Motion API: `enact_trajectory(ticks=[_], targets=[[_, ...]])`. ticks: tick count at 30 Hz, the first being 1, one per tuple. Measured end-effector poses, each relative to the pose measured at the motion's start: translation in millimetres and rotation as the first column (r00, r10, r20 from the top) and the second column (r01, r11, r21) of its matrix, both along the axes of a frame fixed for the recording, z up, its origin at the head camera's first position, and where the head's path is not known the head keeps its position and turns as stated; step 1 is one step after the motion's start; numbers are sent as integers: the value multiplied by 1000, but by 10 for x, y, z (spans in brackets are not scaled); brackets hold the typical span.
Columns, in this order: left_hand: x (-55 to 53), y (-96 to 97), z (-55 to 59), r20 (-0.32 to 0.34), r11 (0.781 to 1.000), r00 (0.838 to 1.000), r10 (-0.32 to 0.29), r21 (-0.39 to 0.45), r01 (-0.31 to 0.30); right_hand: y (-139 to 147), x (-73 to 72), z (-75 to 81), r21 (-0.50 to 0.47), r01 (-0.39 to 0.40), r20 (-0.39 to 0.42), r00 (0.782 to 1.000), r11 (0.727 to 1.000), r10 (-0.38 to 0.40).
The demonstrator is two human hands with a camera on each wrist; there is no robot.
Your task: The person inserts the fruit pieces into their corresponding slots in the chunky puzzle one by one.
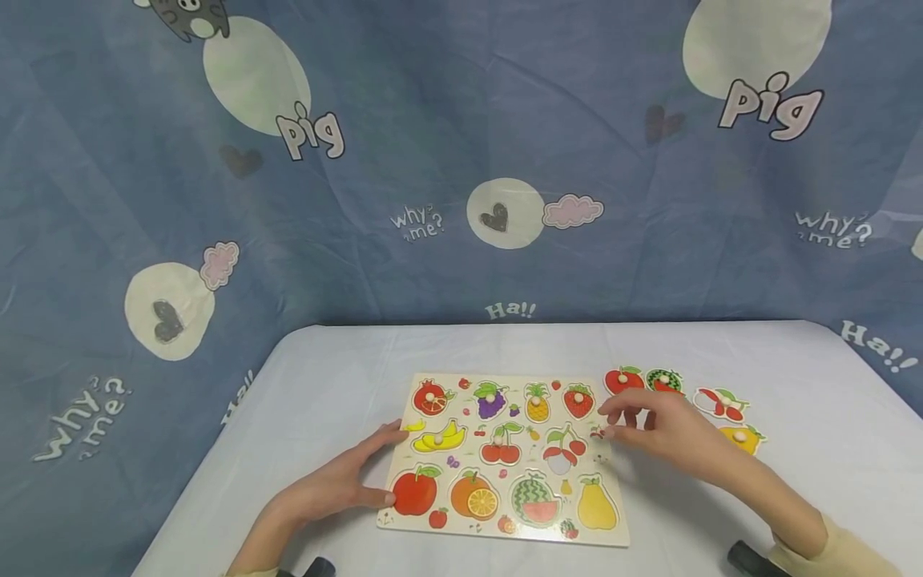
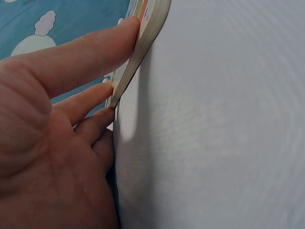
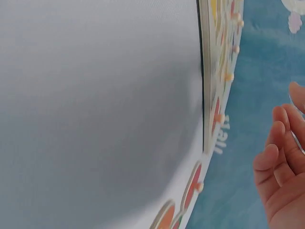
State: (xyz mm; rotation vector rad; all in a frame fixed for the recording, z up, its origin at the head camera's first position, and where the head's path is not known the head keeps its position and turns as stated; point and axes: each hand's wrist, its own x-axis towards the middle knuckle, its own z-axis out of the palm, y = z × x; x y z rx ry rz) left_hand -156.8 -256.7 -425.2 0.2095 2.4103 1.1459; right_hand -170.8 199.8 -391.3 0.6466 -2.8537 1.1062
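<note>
A wooden fruit puzzle board lies flat on the white table. Knobbed pieces sit in it, among them a pomegranate, grapes, a pineapple, a strawberry, bananas and cherries. The apple, orange, watermelon, pear and lychee pictures show no knobs. My left hand touches the board's left edge, thumb near the apple picture and fingers extended higher up. Over the right edge hovers my right hand, its fingers loosely bent with nothing between them, near the strawberry.
Right of the board lie loose pieces: a red apple-like one, a watermelon, a lychee and a yellow one partly behind the right forearm. A blue patterned cloth hangs behind the table.
</note>
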Motion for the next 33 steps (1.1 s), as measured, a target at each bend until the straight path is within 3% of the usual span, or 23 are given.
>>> enact_trajectory(ticks=[10,19,27,33], targets=[[2,0,-10,-3,1000,1000,6,-11,-6,248,31,13,12,64,-50,997,998,-63],[-4,6,-27,-5,999,1000,21,-24,-22,470,33,21,11,35,-23,999,999,-35],[-3,6,-24,-2,1000,1000,18,-16,-18,620,34,106,16,45,74,996,999,-46],[-4,3,-30,2,1000,1000,19,-10,-19,707,2,127,85,64,16,998,994,-66]])
